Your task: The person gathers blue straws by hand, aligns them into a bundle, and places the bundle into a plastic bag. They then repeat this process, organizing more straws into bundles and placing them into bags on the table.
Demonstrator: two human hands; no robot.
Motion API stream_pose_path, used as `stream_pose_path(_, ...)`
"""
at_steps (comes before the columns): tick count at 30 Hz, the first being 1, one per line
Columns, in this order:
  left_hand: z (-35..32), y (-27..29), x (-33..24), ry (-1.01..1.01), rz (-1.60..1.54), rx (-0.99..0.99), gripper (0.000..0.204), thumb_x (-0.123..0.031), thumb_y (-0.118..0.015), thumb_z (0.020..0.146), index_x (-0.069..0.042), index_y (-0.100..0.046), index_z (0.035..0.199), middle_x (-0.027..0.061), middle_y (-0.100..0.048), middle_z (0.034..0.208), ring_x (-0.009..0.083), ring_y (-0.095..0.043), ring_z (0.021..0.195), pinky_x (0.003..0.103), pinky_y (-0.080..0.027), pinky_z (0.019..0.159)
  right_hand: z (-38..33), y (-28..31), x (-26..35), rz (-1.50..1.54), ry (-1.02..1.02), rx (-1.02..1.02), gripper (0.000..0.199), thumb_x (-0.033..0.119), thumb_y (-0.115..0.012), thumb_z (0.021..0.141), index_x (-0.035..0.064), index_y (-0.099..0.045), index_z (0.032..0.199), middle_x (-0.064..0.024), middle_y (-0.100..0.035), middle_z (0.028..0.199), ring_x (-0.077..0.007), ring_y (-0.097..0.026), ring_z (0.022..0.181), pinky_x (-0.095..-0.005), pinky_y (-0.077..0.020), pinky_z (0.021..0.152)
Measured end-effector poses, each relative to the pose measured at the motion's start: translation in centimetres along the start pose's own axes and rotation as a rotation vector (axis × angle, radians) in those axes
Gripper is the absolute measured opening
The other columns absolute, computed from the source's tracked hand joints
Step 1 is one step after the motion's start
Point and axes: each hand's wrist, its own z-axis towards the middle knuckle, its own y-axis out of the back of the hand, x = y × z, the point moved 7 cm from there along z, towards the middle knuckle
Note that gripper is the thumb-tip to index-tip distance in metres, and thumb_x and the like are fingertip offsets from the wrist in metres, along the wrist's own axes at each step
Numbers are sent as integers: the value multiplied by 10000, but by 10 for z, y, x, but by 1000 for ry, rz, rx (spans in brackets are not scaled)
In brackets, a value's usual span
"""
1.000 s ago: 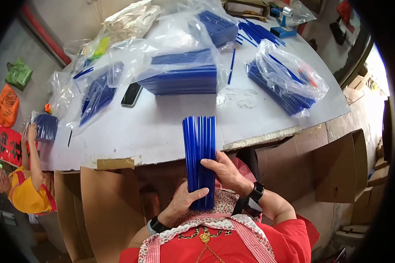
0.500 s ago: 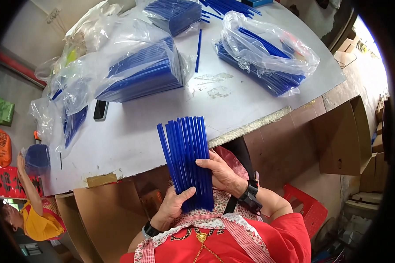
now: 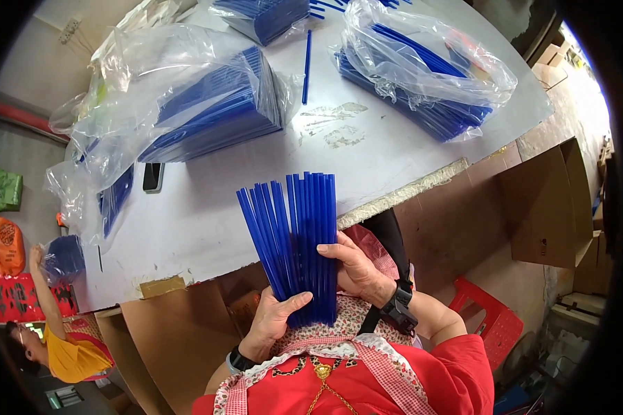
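Above my lap, at the table's near edge, I hold a bundle of thin blue plastic tubes (image 3: 313, 228) upright between both hands. My left hand (image 3: 273, 321) is closed around the lower left part, its thumb lying across the front. My right hand (image 3: 356, 266) grips the right side higher up, thumb on the front and the other fingers hidden behind. The tubes spread apart at the top, with a gap near the middle. Their upper ends are slightly uneven.
A large stack of blue tubes (image 3: 218, 114) in clear plastic lies on the white table (image 3: 214, 221). Another open bag of tubes (image 3: 422, 90) is at the right. A single tube (image 3: 307, 69) and a phone (image 3: 153, 177) lie nearby. A co-worker (image 3: 73, 349) is at far left; cardboard boxes (image 3: 543, 207) flank the table.
The bundle has fanned out, with a gap opened between its left and right parts. Both hands keep hold; the left thumb has shifted slightly right. The whole view has shifted a little.
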Motion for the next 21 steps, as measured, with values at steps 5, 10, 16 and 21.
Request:
stream_pose_path(5,-2,7,2,-56,33,-40,281,-82,-675,849,-15,-604,1113,60,-661,1020,124,-623,890,285,-510,819,0,4,-6,33,-25,2,523,85,-541,846,20,-397,1345,-151,-498,1310,-250,-502,1197,-427,-412,1025)
stream_pose_path(10,-5,12,5,-100,56,-20,282,-94,-666,860,-21,-599,1125,54,-659,1023,114,-614,896,277,-495,827,0,4,-10,59,-22,37,568,112,-538,819,10,-383,1356,-182,-451,1361,-292,-458,1247,-449,-395,1035)
stream_pose_path(16,-4,14,5,-126,40,-22,277,-104,-629,888,-25,-586,1150,40,-651,1031,104,-601,911,276,-477,845,-2,-6,-6,99,-11,112,644,149,-525,770,0,-360,1374,-203,-410,1394,-320,-409,1289,-465,-390,1034)
stream_pose_path(21,-11,15,8,-147,15,-23,309,-98,-617,893,-26,-565,1189,30,-641,1051,99,-590,936,272,-465,862,-5,-6,-12,149,-16,147,702,202,-527,728,-5,-359,1378,-198,-402,1403,-328,-399,1296,-462,-399,1023)
